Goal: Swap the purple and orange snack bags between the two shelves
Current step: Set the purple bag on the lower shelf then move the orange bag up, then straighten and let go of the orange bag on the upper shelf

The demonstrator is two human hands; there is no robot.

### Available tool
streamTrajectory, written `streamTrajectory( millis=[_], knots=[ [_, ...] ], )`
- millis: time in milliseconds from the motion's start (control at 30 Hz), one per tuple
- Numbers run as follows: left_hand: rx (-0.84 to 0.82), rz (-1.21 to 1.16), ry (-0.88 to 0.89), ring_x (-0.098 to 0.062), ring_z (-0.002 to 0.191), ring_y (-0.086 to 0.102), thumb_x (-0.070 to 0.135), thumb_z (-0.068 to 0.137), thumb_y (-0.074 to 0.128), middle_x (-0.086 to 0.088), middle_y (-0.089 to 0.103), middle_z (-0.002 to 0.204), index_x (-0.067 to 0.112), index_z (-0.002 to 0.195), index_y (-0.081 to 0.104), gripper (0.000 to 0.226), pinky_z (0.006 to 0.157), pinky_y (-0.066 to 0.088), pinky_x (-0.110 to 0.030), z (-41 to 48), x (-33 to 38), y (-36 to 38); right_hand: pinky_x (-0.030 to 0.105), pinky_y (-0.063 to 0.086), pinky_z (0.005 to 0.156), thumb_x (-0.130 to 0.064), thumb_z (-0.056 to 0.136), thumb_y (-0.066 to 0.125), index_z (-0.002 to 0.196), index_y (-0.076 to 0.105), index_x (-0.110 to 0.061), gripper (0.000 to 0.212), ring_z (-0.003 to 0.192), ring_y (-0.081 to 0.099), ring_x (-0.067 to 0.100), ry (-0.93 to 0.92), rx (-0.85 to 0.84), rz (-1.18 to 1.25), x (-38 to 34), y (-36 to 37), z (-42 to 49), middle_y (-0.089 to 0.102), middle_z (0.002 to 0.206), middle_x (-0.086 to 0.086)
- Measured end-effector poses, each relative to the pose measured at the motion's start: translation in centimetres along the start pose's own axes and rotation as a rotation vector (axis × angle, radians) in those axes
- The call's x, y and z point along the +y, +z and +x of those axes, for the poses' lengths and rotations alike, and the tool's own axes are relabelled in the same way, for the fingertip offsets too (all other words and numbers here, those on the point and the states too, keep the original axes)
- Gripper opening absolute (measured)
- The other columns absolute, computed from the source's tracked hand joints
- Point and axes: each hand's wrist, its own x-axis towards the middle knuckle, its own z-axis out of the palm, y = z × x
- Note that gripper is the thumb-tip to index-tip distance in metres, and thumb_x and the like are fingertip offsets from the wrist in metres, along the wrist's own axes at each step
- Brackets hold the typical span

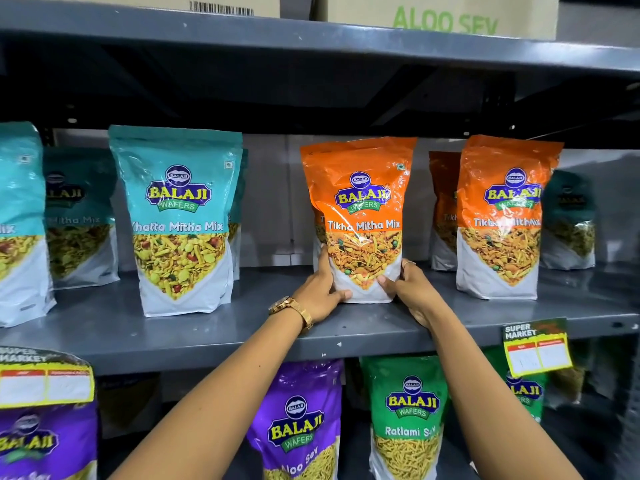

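An orange Tikha Mitha Mix bag (360, 216) stands upright on the upper grey shelf (173, 334). My left hand (320, 292) grips its lower left edge and my right hand (410, 289) grips its lower right corner. A second orange bag (502, 216) stands to its right, with another partly hidden behind it. On the lower shelf a purple Aloo Sev bag (298, 420) stands below my arms, and another purple bag (45, 441) is at the far left.
Teal Khatta Mitha Mix bags (180, 220) fill the upper shelf's left side. A green Ratlami Sev bag (408, 417) stands right of the purple one. Yellow price tags (536, 348) hang from the shelf edge. Cardboard boxes (443, 15) sit on the top shelf.
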Motion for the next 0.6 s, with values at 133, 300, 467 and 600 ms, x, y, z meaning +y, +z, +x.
streamTrajectory(
  millis=[133, 300, 467, 600],
  knots=[
    [0.012, -0.003, -0.002, -0.034, 0.140, 0.037, 0.020, 0.090, 0.062, -0.011, 0.029, 0.158, 0.021, 0.150, -0.017, 0.099, 0.115, 0.031, -0.043, -0.1, 0.0, 0.0, 0.047, 0.046, 0.104, -0.009, 0.082, 0.068, 0.130, 0.052, -0.011, 0.051, 0.120, 0.059, 0.028, 0.006, 0.003, -0.015, 0.0, 0.0, -0.2, 0.064, 0.129, 0.011],
    [0.031, 0.024, 0.003, -0.035, 0.140, 0.037, 0.021, 0.089, 0.064, -0.014, 0.022, 0.160, 0.019, 0.147, -0.024, 0.106, 0.114, 0.032, -0.043, -0.4, 0.2, 0.1, 0.041, 0.047, 0.101, -0.010, 0.083, 0.069, 0.132, 0.048, -0.011, 0.053, 0.122, 0.056, 0.028, 0.026, 0.027, -0.055, -0.2, 0.1, -0.4, 0.060, 0.133, 0.011],
    [0.405, 0.024, 0.194, -0.024, 0.151, -0.001, 0.026, 0.078, 0.077, -0.008, -0.008, 0.163, 0.015, 0.145, -0.026, 0.123, 0.121, 0.011, -0.047, -2.0, 2.0, -1.0, 0.036, 0.032, 0.110, -0.025, 0.084, 0.070, 0.149, 0.023, -0.005, 0.082, 0.143, 0.034, 0.030, -0.137, 0.299, -0.339, -2.9, 0.8, -3.8, 0.035, 0.156, 0.013],
    [0.613, 0.235, 0.400, -0.009, 0.145, -0.026, 0.041, 0.086, 0.065, 0.006, -0.018, 0.158, 0.014, 0.151, -0.008, 0.101, 0.121, -0.008, -0.036, -6.5, 2.1, -0.8, 0.037, 0.038, 0.111, -0.023, 0.091, 0.061, 0.140, 0.044, -0.009, 0.054, 0.134, 0.047, 0.023, -0.538, 0.510, -0.297, -2.3, 2.3, -10.1, 0.053, 0.143, 0.010]
  ],
)
